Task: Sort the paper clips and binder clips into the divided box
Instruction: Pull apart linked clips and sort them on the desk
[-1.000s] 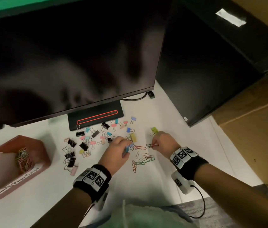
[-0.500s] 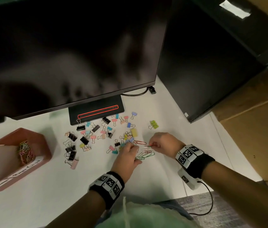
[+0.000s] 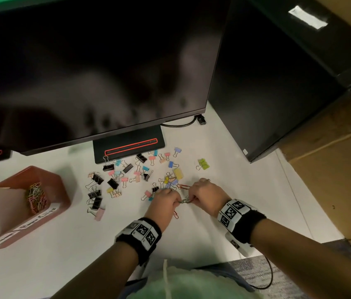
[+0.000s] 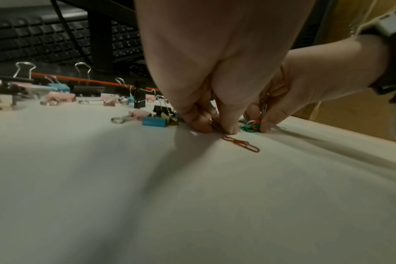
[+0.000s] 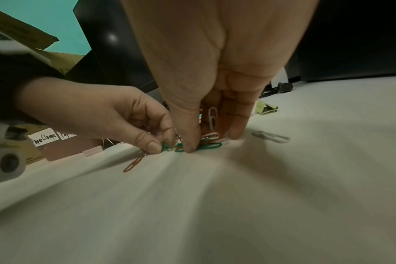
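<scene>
My left hand (image 3: pixel 175 201) and right hand (image 3: pixel 192 198) meet fingertip to fingertip over a small bunch of coloured paper clips (image 3: pixel 184 200) on the white table. In the left wrist view my left hand (image 4: pixel 217 126) pinches a copper-red clip against the table. My right hand (image 5: pixel 210 142) holds several paper clips (image 5: pixel 211 137) between thumb and fingers, a white one upright among them. One red paper clip (image 3: pixel 175 214) lies loose by the left hand. Binder clips (image 3: pixel 127 169) are scattered beyond the hands. The red-brown divided box (image 3: pixel 62 190) stands at the left, with paper clips (image 3: pixel 36 197) in one compartment.
A large monitor on a black stand (image 3: pixel 129 145) hangs over the back of the table. A dark panel (image 3: pixel 278 83) closes off the right. A yellow-green binder clip (image 3: pixel 202 164) lies apart at the right. A grey paper clip (image 5: pixel 271 137) lies right of my right hand.
Both hands have closed in on each other. The loose paper clips that lay spread between them are now drawn into one bunch under the fingertips.
</scene>
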The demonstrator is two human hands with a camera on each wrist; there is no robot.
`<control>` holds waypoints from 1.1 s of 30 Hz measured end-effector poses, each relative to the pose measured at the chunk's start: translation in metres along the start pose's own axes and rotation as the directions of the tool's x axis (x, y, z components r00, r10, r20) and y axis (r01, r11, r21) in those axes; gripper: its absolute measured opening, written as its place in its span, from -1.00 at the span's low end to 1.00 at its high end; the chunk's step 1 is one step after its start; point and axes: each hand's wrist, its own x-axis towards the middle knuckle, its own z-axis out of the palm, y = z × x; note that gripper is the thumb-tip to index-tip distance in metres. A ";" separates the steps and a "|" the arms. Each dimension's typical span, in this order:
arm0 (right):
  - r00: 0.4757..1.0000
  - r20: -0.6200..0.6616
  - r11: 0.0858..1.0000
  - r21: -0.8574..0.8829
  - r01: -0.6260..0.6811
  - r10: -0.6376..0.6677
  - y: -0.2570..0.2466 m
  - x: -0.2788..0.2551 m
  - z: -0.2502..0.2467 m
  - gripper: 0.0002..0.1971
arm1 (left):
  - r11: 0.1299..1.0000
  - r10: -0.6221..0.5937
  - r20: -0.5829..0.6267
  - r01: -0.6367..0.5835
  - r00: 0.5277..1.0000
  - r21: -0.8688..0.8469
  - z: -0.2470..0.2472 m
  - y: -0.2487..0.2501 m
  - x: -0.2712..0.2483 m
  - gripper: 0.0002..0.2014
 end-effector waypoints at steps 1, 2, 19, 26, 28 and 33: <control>1.000 0.009 1.000 -0.003 -0.001 0.001 0.000 0.001 -0.001 -0.84 | 1.000 0.012 0.015 -0.012 1.000 0.026 0.000 -0.003 0.000 -0.85; 1.000 0.019 1.000 -0.008 0.003 -0.002 0.000 0.002 -0.001 -0.84 | 0.998 0.023 0.027 -0.025 0.999 0.051 0.000 -0.004 0.000 -0.84; 0.966 -0.153 0.973 0.068 0.219 -0.207 -0.079 0.031 -0.045 -0.95 | 0.982 -0.096 -0.384 0.025 0.918 -0.187 -0.135 -0.056 -0.065 -0.90; 0.868 -0.160 0.868 0.095 0.487 -0.470 -0.241 0.109 -0.046 -0.94 | 0.890 -0.444 -0.535 0.423 0.719 -0.171 -0.221 -0.155 -0.128 -0.92; 0.869 -0.147 0.862 0.126 0.491 -0.473 -0.286 0.135 -0.035 -0.95 | 0.849 -0.521 -0.520 0.473 0.677 -0.234 -0.232 -0.182 -0.135 -0.89; 0.944 0.005 0.940 0.099 0.327 -0.329 -0.351 0.183 -0.005 -0.76 | 0.798 -0.599 -0.451 0.535 0.662 -0.277 -0.239 -0.217 -0.132 -0.83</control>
